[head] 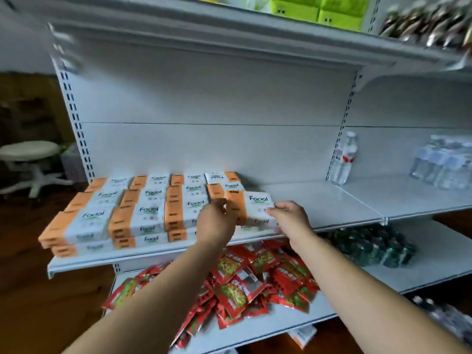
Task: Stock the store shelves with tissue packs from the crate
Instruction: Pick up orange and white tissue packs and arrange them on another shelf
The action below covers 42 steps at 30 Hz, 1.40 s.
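Observation:
Several orange-and-white "Facial" tissue packs (143, 213) lie stacked in rows on the white middle shelf (319, 203). At the right end of the front row, one tissue pack (251, 204) sits on top of the stack. My left hand (215, 221) holds its left, orange end. My right hand (290, 217) pinches its right end with curled fingers. The crate is out of view.
Water bottles (343, 159) stand on the right part of the same shelf. Red snack packets (245, 284) and dark green cans (373, 246) fill the shelf below. Green boxes (319, 8) sit on the top shelf. A white stool (28, 159) stands at the left.

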Available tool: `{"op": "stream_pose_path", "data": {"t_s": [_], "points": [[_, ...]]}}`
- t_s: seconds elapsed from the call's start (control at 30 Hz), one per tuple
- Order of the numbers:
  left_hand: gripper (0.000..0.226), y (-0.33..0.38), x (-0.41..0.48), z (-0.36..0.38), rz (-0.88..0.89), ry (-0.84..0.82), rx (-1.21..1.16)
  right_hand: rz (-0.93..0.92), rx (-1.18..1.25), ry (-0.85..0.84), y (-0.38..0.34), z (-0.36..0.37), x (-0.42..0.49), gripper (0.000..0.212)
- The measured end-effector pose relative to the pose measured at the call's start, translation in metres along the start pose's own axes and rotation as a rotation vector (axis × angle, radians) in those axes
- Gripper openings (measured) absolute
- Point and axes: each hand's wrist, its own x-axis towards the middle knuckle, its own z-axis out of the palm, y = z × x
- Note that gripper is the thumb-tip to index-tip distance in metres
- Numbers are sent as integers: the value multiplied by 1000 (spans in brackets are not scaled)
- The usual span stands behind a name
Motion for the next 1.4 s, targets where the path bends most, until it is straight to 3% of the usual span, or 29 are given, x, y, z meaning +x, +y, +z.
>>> {"op": "stream_pose_path", "data": {"t_s": [0.1,0.27,0.37,0.6,0.8,1.03,1.2,1.4], "points": [[34,-3,19,10,49,-20,189,3,-26,-38,-1,4,20,30],[28,-19,36,29,145,-9,583,-21,-125,-94,17,19,49,29],[28,-25,38,34,134,2,711,-42,-196,-157,26,29,59,9],[33,-31,47,42,122,52,873,-146,-256,-158,29,41,72,23],[32,-34,42,46,230,159,653,-194,-237,-125,37,36,73,36],[23,-32,9,93,395,124,136,-222,-24,110,74,-12,42,12],[16,-57,-45,162,320,-98,2,-130,-63,156,155,-70,15,30],[19,-137,-106,256,-10,-456,45,234,-175,98,319,-98,2,8]]}}
